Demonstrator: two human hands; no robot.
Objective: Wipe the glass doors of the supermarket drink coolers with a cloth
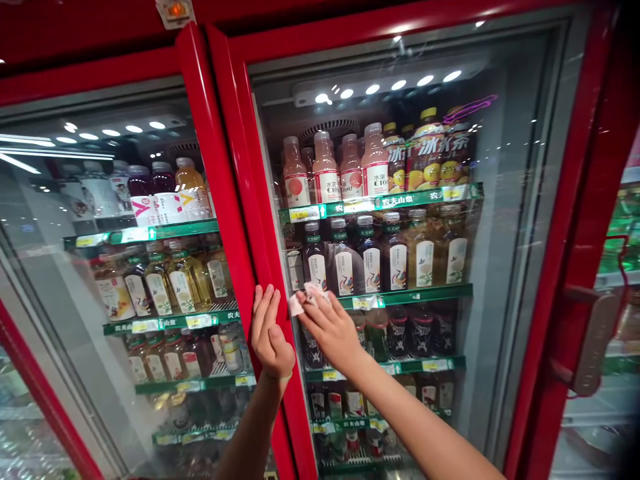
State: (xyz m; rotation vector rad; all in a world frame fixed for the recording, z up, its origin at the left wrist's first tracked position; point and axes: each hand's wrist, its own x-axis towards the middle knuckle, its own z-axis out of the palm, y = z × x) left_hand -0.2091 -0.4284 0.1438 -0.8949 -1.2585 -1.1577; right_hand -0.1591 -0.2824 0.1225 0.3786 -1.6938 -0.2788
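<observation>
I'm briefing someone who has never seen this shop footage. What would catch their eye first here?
The bright red door frames stand out, running up the middle. At centre, the right hand presses a crumpled white cloth to the glass door, while the left hand rests on the frame beside it. Rows of bottles fill the shelves behind.

There are 2 hands [271,340] [333,330], 1 white cloth [306,297] and 4 front-row pink bottles [325,167].

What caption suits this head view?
The left hand braces on the red fridge door frame while the right hand holds a white cloth against the glass.
</observation>
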